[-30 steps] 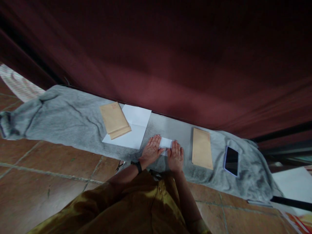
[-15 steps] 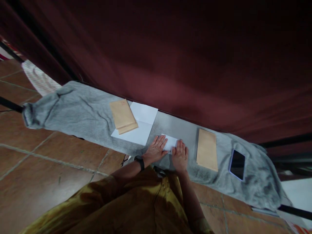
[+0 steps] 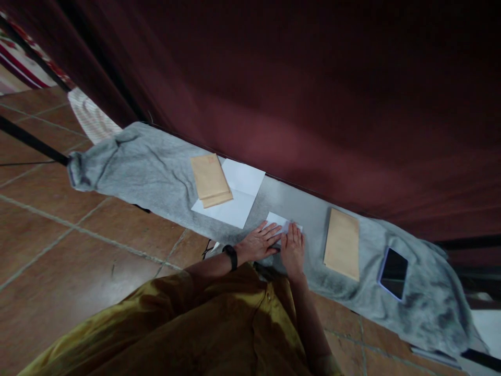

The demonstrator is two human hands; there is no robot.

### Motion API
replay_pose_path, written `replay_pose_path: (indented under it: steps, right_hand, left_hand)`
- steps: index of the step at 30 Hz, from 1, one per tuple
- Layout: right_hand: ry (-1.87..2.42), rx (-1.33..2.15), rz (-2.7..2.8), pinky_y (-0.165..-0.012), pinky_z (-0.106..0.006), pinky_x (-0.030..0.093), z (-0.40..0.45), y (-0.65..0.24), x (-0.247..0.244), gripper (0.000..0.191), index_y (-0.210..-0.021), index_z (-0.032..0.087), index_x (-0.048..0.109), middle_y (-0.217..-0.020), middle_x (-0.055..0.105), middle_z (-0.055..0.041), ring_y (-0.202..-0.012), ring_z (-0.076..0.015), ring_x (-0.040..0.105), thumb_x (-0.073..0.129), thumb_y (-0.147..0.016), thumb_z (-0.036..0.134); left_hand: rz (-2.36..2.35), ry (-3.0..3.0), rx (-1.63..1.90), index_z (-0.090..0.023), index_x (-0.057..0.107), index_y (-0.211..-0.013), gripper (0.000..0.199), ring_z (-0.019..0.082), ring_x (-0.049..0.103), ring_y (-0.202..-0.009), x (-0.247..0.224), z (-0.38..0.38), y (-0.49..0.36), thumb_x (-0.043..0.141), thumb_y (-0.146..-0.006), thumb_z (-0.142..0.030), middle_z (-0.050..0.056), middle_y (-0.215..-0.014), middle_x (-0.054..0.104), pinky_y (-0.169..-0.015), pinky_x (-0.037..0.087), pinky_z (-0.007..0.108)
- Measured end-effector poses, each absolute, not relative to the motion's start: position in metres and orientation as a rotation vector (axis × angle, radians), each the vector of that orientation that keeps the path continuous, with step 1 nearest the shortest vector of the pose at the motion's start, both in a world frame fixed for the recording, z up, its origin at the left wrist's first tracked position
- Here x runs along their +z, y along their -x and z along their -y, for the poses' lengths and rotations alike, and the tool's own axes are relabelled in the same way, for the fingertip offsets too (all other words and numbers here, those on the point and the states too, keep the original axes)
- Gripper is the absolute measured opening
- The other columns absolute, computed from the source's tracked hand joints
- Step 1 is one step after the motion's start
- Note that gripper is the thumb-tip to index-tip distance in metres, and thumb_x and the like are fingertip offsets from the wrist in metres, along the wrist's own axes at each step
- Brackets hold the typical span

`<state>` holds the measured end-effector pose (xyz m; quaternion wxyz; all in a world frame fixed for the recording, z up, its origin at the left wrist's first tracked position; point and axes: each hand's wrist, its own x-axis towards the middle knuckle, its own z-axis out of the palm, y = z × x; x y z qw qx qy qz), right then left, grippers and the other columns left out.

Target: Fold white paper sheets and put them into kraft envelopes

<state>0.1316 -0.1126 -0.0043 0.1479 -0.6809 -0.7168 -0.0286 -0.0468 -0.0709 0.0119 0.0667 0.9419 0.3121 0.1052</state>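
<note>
A small folded white paper [image 3: 276,218] lies on the grey cloth [image 3: 156,183] in front of me. My left hand [image 3: 260,243] rests flat on its left part, fingers stretched out, a black band round the wrist. On the paper's right part lies my right hand [image 3: 293,248], palm down with its fingers straight and close together. Both hands hide much of the paper's near side. Left of them is a larger white sheet [image 3: 230,214] with a crease across it. Brown envelopes [image 3: 211,177] lie partly on that sheet.
To the right of my hands lies another brown envelope [image 3: 342,244], possibly more than one stacked. Beyond it is a phone [image 3: 394,272] with a dark screen. A dark red curtain [image 3: 274,104] hangs along the far edge. Tiled floor [image 3: 97,261] shows on the near side.
My right hand has moved inward over the folded paper, closer to my left hand. The whole view has shifted, so the things appear farther right.
</note>
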Motion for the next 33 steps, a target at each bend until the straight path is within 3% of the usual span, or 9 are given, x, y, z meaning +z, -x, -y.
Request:
replay_pose_path:
  steps: [5,13,18,21,26,31,33]
  right_hand:
    - [1.834,-0.03,2.18,-0.12,-0.05,0.029,0.114,-0.122,-0.004,0.052,-0.155,0.014,0.04,-0.163,0.038,-0.0166,-0.149,-0.0255,0.037,0.029,-0.105,0.022]
    - [1.935,-0.093,2.06,-0.12,-0.051,0.029,0.118,-0.156,-0.015,0.055,-0.158,0.01,0.035,-0.161,0.041,-0.0187,-0.149,-0.0285,0.037,0.029,-0.108,0.033]
    - [1.911,-0.034,2.002,-0.118,-0.049,0.031,0.1,-0.168,-0.011,0.052,-0.152,0.009,0.044,-0.154,0.049,-0.0196,-0.143,-0.0269,0.043,0.032,-0.106,0.029]
    - [1.926,0.012,1.983,-0.116,-0.048,0.033,0.084,-0.171,-0.003,0.047,-0.145,0.011,0.053,-0.145,0.058,-0.0192,-0.133,-0.0278,0.051,0.039,-0.102,0.025]
    - [2.014,0.249,1.894,-0.109,-0.047,0.038,0.06,-0.175,0.013,0.038,-0.127,0.018,0.068,-0.127,0.066,-0.0166,-0.117,-0.0303,0.058,0.055,-0.091,0.02]
    - [1.893,0.527,1.753,-0.093,-0.036,0.049,0.053,-0.182,0.026,0.025,-0.092,0.022,0.073,-0.101,0.071,-0.0094,-0.096,-0.0238,0.065,0.054,-0.082,0.01]
    - [1.827,0.572,1.748,-0.087,-0.032,0.051,0.056,-0.183,0.031,0.021,-0.088,0.023,0.07,-0.095,0.071,-0.0054,-0.089,-0.0204,0.066,0.052,-0.084,0.013]
  left_hand:
    - [-0.923,-2.877,0.289,-0.013,0.054,-0.144,0.055,0.03,0.033,-0.152,0.012,0.071,0.046,0.054,-0.101,-0.046,0.017,-0.16,0.043,-0.126,0.019,0.052]
    - [-0.935,-2.875,0.337,-0.015,0.043,-0.153,0.061,0.027,0.029,-0.154,0.014,0.073,0.048,0.043,-0.104,-0.053,0.015,-0.164,0.036,-0.127,0.014,0.048]
    - [-0.957,-2.857,0.307,-0.017,0.04,-0.156,0.062,0.027,0.026,-0.155,0.011,0.073,0.047,0.043,-0.105,-0.052,0.013,-0.165,0.034,-0.127,0.012,0.052]
    - [-0.962,-2.828,0.31,-0.019,0.038,-0.156,0.06,0.027,0.025,-0.156,0.007,0.073,0.047,0.042,-0.105,-0.052,0.012,-0.166,0.034,-0.127,0.01,0.055]
    - [-1.027,-2.713,0.422,-0.016,0.038,-0.156,0.06,0.024,0.026,-0.155,0.003,0.073,0.05,0.044,-0.104,-0.046,0.014,-0.165,0.035,-0.128,0.018,0.047]
    - [-1.177,-2.304,0.732,-0.017,0.024,-0.161,0.064,0.024,0.024,-0.156,0.002,0.067,0.051,0.044,-0.103,-0.036,0.014,-0.169,0.024,-0.124,0.032,0.042]
    - [-1.247,-2.047,0.89,-0.017,0.025,-0.161,0.066,0.025,0.03,-0.154,0.002,0.064,0.049,0.046,-0.101,-0.036,0.014,-0.167,0.03,-0.122,0.035,0.043]
